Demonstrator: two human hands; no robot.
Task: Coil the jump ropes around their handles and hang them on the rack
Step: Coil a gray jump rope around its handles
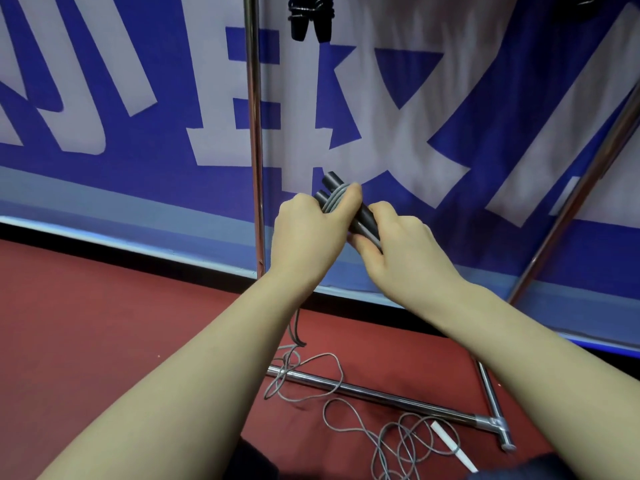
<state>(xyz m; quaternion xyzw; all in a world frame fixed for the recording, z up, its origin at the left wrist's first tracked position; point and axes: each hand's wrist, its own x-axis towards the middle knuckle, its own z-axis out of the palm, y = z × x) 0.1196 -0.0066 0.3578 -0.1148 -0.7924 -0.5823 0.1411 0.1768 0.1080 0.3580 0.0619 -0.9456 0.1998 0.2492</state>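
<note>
Hung rope bundle (311,22) cut off by top edge, 2 handles (364,213) partly hidden

I see open room between the upright pole (254,133) and the slanted pole (575,202) of the rack. The left hand (304,230) and the right hand (398,244), both gripping the black handles (365,215), fill the middle of this gap. The banner (104,98) closes the way behind. High up, a coiled rope (310,19) hangs between the poles. Low down, the base bar (381,393) and loose grey cord (401,441) lie across the floor (104,323).
</note>
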